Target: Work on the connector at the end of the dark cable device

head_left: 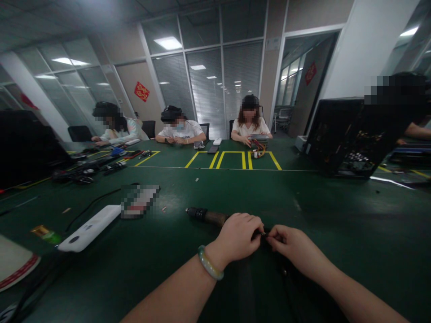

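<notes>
A dark, slim electric screwdriver (210, 217) lies on the green tabletop, its black chuck end pointing left. My left hand (239, 235), a jade-like bangle on its wrist, is closed over the tool's rear part, which it mostly hides. Close beside it, my right hand (290, 244) pinches the end of a thin black cable between thumb and fingers. A small shiny bit shows between the fingertips of both hands, right at the tool's rear end. Whether the cable end is inside the tool cannot be made out. Below the right hand the cable fades into the dark table.
To the left lie a white power strip (90, 229), a blurred flat object (140, 201) and a green bottle with a gold cap (46, 234). A white container (15, 264) stands at the left edge. Tangled cables (84, 170), a black computer case (340, 139) and several seated people are farther off.
</notes>
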{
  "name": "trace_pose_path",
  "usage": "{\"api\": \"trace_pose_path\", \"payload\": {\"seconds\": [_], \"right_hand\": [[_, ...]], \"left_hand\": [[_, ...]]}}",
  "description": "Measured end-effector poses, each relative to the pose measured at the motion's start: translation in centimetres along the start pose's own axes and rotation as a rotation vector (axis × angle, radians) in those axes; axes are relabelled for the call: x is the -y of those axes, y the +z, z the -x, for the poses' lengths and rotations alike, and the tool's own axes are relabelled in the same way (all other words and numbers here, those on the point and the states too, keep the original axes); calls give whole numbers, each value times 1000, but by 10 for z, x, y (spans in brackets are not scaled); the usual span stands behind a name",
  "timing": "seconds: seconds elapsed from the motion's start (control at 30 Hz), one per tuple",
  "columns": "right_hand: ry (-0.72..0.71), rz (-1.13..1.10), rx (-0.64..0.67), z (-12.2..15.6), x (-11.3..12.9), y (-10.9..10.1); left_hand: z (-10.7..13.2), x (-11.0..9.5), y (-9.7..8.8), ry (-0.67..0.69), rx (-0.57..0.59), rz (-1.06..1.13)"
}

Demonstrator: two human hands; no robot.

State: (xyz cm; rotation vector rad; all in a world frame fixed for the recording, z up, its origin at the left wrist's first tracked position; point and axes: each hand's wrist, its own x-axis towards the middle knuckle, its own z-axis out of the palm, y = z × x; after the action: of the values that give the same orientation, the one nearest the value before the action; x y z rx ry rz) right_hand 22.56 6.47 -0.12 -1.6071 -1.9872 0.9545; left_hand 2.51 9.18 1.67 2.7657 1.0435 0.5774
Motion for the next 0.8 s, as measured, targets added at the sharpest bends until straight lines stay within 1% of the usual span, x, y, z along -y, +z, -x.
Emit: {"api": "trace_pose_path", "payload": {"seconds": [0.17, 0.3, 0.57, 0.8], "right_hand": [[-4, -1, 0, 0, 0, 0], [-7, -13, -4, 0, -3, 1], [6, 2, -7, 2, 6, -2], [1, 0, -5, 0, 1, 0]], "left_hand": [[0, -1, -3, 3, 5, -9], [0, -1, -1, -7, -9, 1], [-1, 0, 1, 5, -7, 12], [0, 1, 2, 4, -26, 13]]}}
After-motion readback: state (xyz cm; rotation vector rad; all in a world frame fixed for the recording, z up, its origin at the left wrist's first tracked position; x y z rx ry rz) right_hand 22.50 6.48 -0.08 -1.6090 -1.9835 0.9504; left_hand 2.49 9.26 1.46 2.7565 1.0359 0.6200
